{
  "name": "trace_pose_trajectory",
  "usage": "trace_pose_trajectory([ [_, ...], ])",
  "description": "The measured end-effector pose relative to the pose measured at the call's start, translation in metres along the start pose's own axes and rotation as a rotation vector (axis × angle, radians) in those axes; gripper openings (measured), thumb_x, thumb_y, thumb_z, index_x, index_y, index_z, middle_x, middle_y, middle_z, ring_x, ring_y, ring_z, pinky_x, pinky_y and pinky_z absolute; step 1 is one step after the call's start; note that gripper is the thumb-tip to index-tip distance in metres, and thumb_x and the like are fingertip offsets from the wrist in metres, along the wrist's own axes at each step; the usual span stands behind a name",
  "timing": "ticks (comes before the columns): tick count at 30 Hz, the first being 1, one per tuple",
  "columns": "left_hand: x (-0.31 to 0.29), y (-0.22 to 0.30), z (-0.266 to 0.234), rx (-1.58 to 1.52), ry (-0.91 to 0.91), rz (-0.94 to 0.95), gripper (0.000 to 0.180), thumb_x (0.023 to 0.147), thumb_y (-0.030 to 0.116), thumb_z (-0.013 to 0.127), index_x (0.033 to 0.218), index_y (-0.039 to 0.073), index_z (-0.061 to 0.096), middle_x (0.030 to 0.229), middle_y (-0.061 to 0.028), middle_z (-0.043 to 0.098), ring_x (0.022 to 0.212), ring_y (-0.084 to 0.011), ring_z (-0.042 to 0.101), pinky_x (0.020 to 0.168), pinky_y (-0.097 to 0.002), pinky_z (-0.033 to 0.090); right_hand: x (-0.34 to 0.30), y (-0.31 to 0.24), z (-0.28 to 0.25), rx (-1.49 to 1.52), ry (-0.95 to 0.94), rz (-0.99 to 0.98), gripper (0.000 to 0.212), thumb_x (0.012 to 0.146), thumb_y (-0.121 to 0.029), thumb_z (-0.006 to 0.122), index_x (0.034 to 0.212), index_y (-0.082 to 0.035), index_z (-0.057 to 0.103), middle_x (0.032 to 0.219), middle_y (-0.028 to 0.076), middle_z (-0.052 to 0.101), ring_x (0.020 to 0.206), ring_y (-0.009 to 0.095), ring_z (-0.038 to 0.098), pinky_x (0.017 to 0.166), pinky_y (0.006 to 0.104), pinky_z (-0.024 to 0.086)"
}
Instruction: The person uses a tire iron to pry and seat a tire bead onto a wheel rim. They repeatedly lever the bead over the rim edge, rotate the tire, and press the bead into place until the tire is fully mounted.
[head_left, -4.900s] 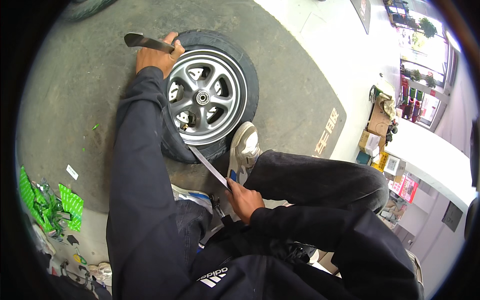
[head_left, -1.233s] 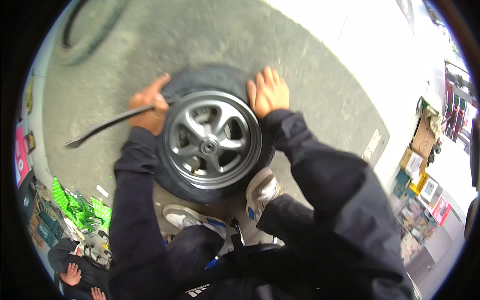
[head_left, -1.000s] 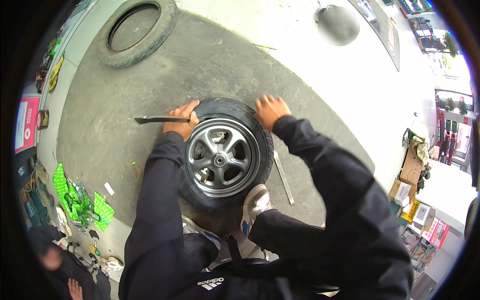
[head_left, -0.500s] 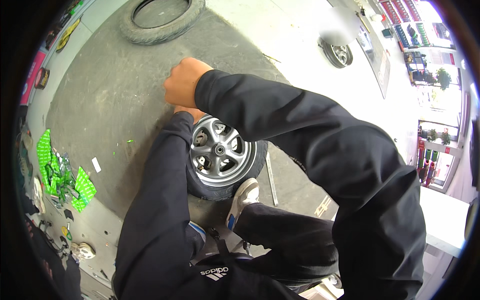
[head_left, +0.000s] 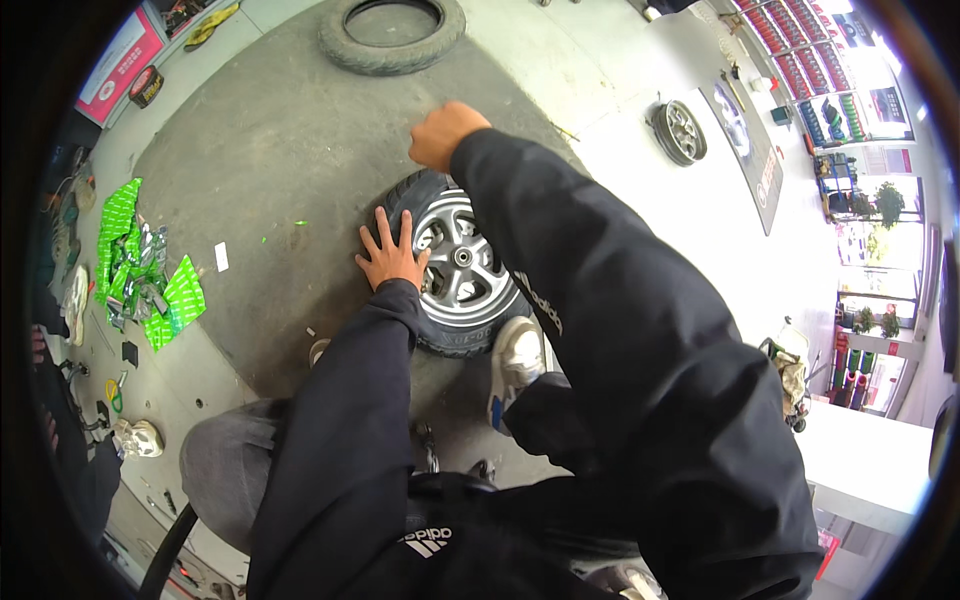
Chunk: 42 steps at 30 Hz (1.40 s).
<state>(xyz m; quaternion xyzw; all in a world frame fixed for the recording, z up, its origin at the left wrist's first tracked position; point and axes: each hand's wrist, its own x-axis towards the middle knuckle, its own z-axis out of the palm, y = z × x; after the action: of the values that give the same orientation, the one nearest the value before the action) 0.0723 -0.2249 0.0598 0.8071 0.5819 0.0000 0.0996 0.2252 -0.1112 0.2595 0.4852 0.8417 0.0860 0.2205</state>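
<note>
A black tyre (head_left: 462,338) sits around a grey spoked wheel rim (head_left: 478,308), lying on the dark mat near my feet. My left hand (head_left: 393,255) rests on the tyre's left side, fingers spread, thumb by the rim's edge. Above the far side of the tyre, my right hand (head_left: 447,136) is raised in a fist, with nothing sticking out of it. My right sleeve (head_left: 580,260) covers part of the wheel's right side. One of my shoes (head_left: 517,365) stands against the near right of the tyre.
Another tyre (head_left: 395,50) lies at the far edge of the mat, and a second wheel rim (head_left: 680,132) is at the far right. Crumpled green packaging (head_left: 125,260) and scissors (head_left: 116,392) are on the left. At the left edge another person's shoe (head_left: 138,438) shows.
My left hand, mostly hidden behind the right fist before, now lies spread on the tyre's left side. The right fist is now apart from it, farther right. The whole view has shifted.
</note>
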Motion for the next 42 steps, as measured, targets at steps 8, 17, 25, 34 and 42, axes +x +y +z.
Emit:
trace_pose_trajectory([
  [8,0.031,0.018,0.006,0.101,0.102,0.038,0.092,0.085,0.072,0.068,0.162,0.042,0.028,0.164,-0.0163,0.029,0.136,-0.0493,0.04,0.107,-0.0638,0.037,-0.017,0.032,0.008,-0.042,0.044,0.018,0.011,0.087,-0.014,0.069,0.088,-0.017,0.08,0.092,0.005,0.078,0.089,0.028,0.076,0.067,0.0399,0.06],
  [17,0.039,0.013,0.014,0.062,0.159,0.153,0.085,0.086,0.066,0.069,0.159,0.042,0.034,0.163,-0.0121,0.033,0.136,-0.0436,0.041,0.108,-0.0586,0.037,0.014,0.083,0.051,0.043,0.108,-0.065,0.024,0.069,-0.022,0.085,0.089,-0.01,0.078,0.087,0.009,0.076,0.085,0.032,0.075,0.068,0.0444,0.06],
  [25,0.063,0.022,0.002,0.008,0.213,0.169,0.074,0.087,0.067,0.068,0.15,0.035,0.047,0.145,-0.0158,0.043,0.126,-0.0414,0.047,0.105,-0.0597,0.038,0.02,0.1,0.042,0.339,0.054,-0.03,0.015,0.08,-0.015,0.08,0.087,-0.006,0.071,0.087,0.011,0.072,0.086,0.035,0.072,0.074,0.046,0.057],
  [34,0.118,0.072,0.01,0.063,0.259,0.278,0.055,0.099,0.061,0.056,0.15,0.04,0.048,0.141,-0.0104,0.051,0.122,-0.0373,0.052,0.1,-0.0572,0.041,-0.028,0.107,0.06,0.406,0.144,0.194,0.043,0.088,-0.03,0.078,0.127,-0.019,0.064,0.086,0.012,0.075,0.083,0.035,0.074,0.071,0.0473,0.059],
  [42,0.122,0.066,0.007,-0.077,0.214,0.156,0.067,0.093,0.078,0.048,0.141,0.032,0.059,0.139,-0.0146,0.054,0.123,-0.0376,0.052,0.107,-0.058,0.035,-0.092,0.04,0.142,1.195,0.626,0.538,0.097,0.077,-0.036,0.09,0.156,-0.016,0.038,0.107,0.01,0.071,0.098,0.029,0.07,0.085,0.0415,0.056],
])
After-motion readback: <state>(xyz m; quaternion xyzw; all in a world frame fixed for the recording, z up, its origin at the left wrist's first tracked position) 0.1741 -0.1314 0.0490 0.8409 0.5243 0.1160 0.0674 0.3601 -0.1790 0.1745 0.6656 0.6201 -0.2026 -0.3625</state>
